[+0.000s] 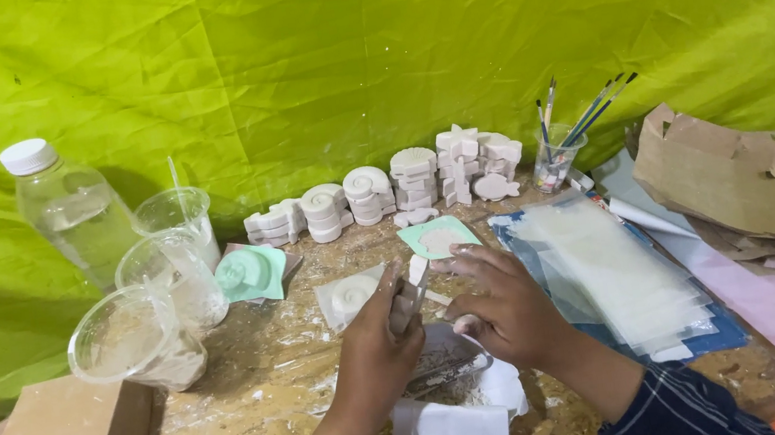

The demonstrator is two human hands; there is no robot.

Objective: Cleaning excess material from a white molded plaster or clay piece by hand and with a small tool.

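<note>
- Two hands meet above the tabletop (234, 421).
- Left hand (373, 351) pinches a white cast (413, 279).
- Right hand (506, 302) hovers beside it, fingers loosely curled, holding nothing I can see.

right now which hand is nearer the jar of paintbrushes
Right. The right hand lies below and left of the jar of paintbrushes, beside the stack of clear sheets. The left hand is farther left, holding a small white piece.
</note>
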